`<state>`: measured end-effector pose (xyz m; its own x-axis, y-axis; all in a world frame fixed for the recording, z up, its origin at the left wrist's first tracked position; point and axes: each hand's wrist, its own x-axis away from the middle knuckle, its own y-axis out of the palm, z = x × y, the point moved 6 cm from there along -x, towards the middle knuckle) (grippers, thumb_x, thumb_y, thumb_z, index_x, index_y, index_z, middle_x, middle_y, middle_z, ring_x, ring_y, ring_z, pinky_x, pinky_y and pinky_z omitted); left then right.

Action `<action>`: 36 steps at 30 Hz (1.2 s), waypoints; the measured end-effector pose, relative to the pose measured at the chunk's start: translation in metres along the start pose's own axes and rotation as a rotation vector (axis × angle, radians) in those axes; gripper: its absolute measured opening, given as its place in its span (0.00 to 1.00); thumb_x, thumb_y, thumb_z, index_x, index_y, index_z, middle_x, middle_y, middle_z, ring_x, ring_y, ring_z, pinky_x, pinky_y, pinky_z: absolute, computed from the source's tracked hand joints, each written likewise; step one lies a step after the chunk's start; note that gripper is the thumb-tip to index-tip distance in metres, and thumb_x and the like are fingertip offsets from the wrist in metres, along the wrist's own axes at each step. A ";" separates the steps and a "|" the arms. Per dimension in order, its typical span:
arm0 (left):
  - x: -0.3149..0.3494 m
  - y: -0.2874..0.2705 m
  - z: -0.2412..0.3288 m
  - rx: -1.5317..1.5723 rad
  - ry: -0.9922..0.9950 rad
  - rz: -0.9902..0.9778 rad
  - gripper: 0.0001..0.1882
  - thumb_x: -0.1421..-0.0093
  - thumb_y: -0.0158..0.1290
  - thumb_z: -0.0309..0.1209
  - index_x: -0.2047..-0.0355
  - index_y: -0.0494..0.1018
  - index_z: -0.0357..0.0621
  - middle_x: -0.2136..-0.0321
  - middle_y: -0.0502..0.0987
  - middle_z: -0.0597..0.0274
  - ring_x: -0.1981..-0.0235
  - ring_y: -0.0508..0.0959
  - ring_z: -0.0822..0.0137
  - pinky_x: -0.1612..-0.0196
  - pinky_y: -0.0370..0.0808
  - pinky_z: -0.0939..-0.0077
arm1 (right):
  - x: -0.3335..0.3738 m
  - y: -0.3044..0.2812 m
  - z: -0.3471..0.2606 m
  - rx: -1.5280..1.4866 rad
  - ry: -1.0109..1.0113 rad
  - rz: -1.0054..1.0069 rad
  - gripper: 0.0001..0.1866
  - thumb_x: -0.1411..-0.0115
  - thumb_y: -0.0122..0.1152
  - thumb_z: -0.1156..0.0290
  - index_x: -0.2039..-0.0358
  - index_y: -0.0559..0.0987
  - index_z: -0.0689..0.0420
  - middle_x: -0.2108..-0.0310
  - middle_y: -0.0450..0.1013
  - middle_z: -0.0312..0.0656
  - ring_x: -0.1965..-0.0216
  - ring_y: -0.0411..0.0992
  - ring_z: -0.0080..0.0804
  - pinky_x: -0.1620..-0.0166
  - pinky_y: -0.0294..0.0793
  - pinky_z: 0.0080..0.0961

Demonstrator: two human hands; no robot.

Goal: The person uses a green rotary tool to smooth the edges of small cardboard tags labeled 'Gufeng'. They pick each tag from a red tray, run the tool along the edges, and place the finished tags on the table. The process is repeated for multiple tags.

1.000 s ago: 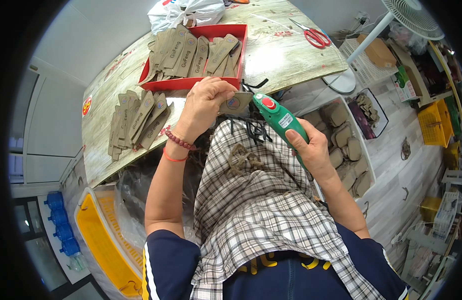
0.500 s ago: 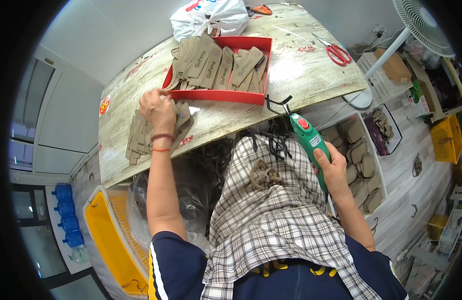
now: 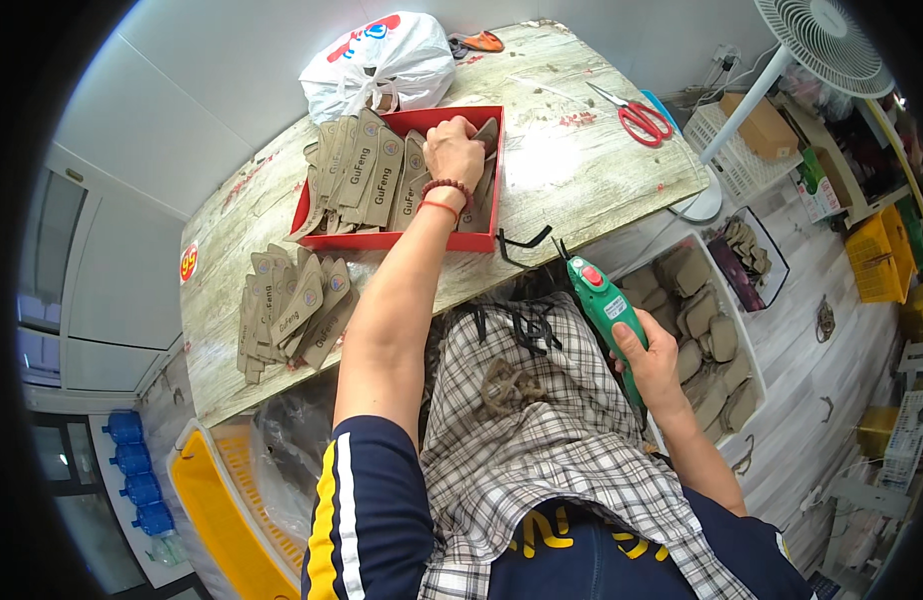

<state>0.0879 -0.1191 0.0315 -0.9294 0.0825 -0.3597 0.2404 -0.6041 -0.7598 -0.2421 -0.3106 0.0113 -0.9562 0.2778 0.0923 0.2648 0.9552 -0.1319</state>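
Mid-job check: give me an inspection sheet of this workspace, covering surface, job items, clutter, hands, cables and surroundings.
Surface: pale wood-look table with small red marks.
Job items: tan pieces heaped in a red box; a loose pile nearer the person, to the left; green handheld tool.
Clutter: red-handled scissors, white plastic bag, black strip at the front edge.
Hands: left hand over the box, grip hidden; right hand grips the tool.
Cables: leads at the wall socket; tool cord unclear.
Surroundings: white fan right; yellow basket lower left.
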 end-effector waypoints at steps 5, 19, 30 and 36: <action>0.029 -0.061 0.006 1.034 -0.155 0.247 0.08 0.45 0.56 0.20 0.64 0.76 0.35 0.70 0.79 0.61 0.70 0.77 0.72 0.65 0.75 0.78 | -0.008 0.006 -0.018 0.007 -0.064 0.011 0.25 0.38 0.60 0.53 0.53 0.76 0.63 0.77 0.69 0.32 0.80 0.66 0.16 0.77 0.67 0.18; 0.183 -0.046 0.066 1.665 -0.567 0.119 0.05 0.41 0.58 0.24 0.66 0.74 0.41 0.72 0.79 0.64 0.74 0.78 0.74 0.70 0.76 0.81 | 0.016 0.010 -0.037 -0.023 -0.069 0.024 0.24 0.39 0.62 0.55 0.53 0.76 0.64 0.78 0.68 0.30 0.80 0.63 0.14 0.76 0.64 0.16; 0.209 -0.039 0.069 1.608 -0.594 0.021 0.02 0.41 0.57 0.23 0.68 0.76 0.38 0.72 0.80 0.63 0.75 0.78 0.75 0.71 0.75 0.82 | 0.019 0.007 -0.035 -0.003 -0.110 0.006 0.24 0.38 0.61 0.54 0.54 0.77 0.64 0.78 0.69 0.31 0.80 0.63 0.15 0.76 0.64 0.16; 0.217 -0.046 0.063 1.513 -0.540 -0.012 0.03 0.43 0.58 0.21 0.67 0.77 0.37 0.72 0.81 0.64 0.75 0.78 0.77 0.71 0.74 0.84 | 0.017 0.008 -0.037 -0.023 -0.104 -0.018 0.25 0.38 0.61 0.53 0.55 0.77 0.64 0.78 0.69 0.31 0.80 0.63 0.15 0.77 0.63 0.16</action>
<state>-0.1423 -0.1235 0.0233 -0.9932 0.0153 0.1150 0.0527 -0.8237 0.5646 -0.2521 -0.2946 0.0485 -0.9683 0.2495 -0.0089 0.2489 0.9624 -0.1086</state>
